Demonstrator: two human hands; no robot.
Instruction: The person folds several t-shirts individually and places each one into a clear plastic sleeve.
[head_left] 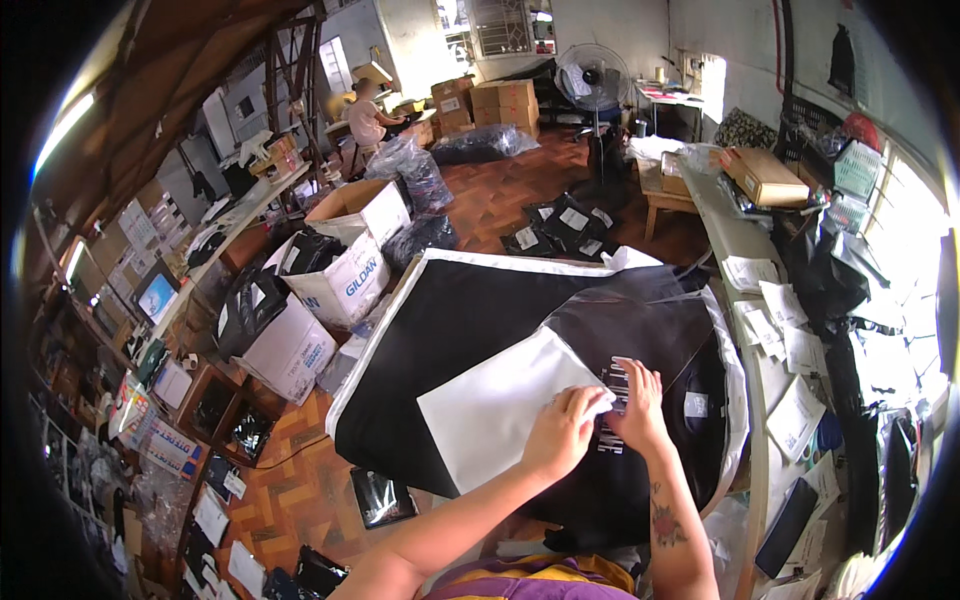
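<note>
A table covered in black cloth [395, 350] with a white border stands before me. On it lies a large, smooth white sheet [490, 405], tilted, its right corner near my hands. My left hand [565, 430] is closed over that side, its fingertips pinching a small crumpled white piece [603, 398]; whether this belongs to the sheet cannot be made out. Fingers apart, my right hand [638, 408] rests on a black piece with white print [612, 440]. Clear plastic film [640, 310] spreads over the cloth just beyond both hands.
Open cartons [340, 275] with black packages stand left of the table. Black parcels [565, 225] lie on the floor beyond it. A long bench [745, 330] on the right carries papers and a dark phone [787, 528]. Farther back are a fan [595, 78] and a seated person [366, 122].
</note>
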